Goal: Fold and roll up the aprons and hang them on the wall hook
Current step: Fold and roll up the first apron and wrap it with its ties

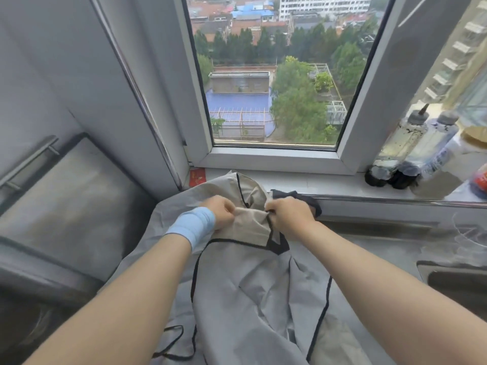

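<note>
Light-blue wristband [192, 225], bare forearms.

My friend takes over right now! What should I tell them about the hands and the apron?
The left hand pinches the top edge of the apron. The right hand pinches the same edge, close beside it.
The apron, grey with black trim, lies rumpled on the counter below the window.
Done: no neat fold or roll yet.
Left: fold, roll, then hang it on the hook, which is not in view.
</note>
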### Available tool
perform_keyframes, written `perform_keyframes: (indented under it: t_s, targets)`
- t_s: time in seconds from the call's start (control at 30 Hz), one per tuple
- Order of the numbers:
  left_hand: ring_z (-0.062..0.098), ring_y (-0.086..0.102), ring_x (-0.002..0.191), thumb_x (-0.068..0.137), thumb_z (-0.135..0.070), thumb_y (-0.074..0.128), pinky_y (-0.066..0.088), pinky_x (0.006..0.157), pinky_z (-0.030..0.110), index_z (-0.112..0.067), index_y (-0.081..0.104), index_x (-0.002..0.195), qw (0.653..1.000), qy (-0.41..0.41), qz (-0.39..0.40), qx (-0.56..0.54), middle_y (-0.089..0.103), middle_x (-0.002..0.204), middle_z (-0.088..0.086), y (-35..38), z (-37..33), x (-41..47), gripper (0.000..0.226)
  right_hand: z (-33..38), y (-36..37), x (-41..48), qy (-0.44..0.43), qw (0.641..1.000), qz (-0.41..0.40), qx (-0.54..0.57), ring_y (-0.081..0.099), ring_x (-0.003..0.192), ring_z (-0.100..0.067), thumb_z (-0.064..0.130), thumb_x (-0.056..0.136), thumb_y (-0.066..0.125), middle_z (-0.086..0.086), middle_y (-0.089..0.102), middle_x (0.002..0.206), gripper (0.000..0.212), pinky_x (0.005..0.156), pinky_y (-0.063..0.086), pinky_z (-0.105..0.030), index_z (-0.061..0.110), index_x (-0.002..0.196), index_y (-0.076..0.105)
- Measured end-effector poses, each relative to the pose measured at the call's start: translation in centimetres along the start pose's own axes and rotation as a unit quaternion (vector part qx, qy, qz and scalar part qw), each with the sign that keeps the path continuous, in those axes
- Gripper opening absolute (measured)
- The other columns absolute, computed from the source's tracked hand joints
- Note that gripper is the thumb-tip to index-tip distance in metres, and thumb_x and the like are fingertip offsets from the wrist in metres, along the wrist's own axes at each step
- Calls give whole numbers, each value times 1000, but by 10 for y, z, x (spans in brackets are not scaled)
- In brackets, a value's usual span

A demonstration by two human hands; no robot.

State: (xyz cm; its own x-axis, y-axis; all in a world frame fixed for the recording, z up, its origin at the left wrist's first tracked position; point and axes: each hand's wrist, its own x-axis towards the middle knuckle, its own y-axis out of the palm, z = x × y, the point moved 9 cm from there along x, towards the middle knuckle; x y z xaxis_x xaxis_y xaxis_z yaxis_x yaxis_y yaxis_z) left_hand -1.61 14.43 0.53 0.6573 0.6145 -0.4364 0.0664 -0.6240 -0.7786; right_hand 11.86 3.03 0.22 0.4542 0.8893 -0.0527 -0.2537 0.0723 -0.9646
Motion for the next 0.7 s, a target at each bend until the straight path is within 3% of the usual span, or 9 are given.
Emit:
perform_keyframes:
  t_s: [0.07,0.13,0.2,0.23,0.27,0.33,0.43,0.57,0.7]
  targets:
    - [17,63,83,88,-13,58,46,75,22,-25,68,93,989,-3,-136,-55,69,94,-4,-29,10,-8,16,-3,-17,11,66,995,-40,63,63,101,-30,28,85,52,-1,72,106,28,79,49,-33,31,106,71]
    - [20,61,103,87,-9,58,43,90,24,-22,65,111,968,2,-222,-112,65,115,-1,-45,23,-23,29,1,-28,18,108,974,-59,190,63,106,-27,26,84,52,2,72,110,38,88,51,-34,34,119,65]
    - [25,57,111,87,-6,57,39,99,28,-19,55,129,961,17,-238,-137,54,131,5,-42,28,-37,44,22,-27,14,85,961,-8,264,61,114,-23,18,83,53,4,66,124,68,96,48,-32,39,146,39]
    - [27,56,113,88,-5,56,38,101,30,-18,52,133,964,28,-230,-132,51,134,8,-36,28,-45,47,35,-23,6,62,968,27,243,59,119,-23,12,84,52,4,61,134,78,97,46,-30,40,152,26]
    - [28,54,115,88,-5,55,38,102,32,-16,51,134,967,40,-220,-119,51,134,9,-25,27,-51,47,44,-18,-4,40,976,50,206,55,123,-25,8,85,51,3,56,140,80,98,44,-28,38,154,22]
    - [28,55,114,87,-5,55,40,100,31,-16,57,127,973,71,-196,-95,54,128,9,0,24,-66,41,49,-4,-26,18,986,53,157,54,124,-26,4,88,50,-2,57,138,67,99,43,-29,30,148,39]
    - [24,61,105,86,-9,55,45,97,33,-22,67,110,984,119,-121,-62,62,115,3,52,9,-89,30,31,20,-70,42,988,50,141,60,116,-21,0,86,51,1,64,123,46,90,49,-29,29,119,65]
    - [17,63,99,86,-25,56,50,90,31,-32,70,96,989,145,27,9,67,108,-9,137,-11,-124,18,10,68,-150,48,988,147,1,57,116,-20,-6,83,40,7,61,125,55,80,43,-28,30,116,66]
    - [19,59,109,81,-32,67,46,91,26,-25,68,106,964,185,167,94,65,116,-5,215,-23,-160,26,-1,116,-212,-3,975,210,-79,57,114,-21,-2,83,45,8,52,128,55,85,43,-32,33,123,60]
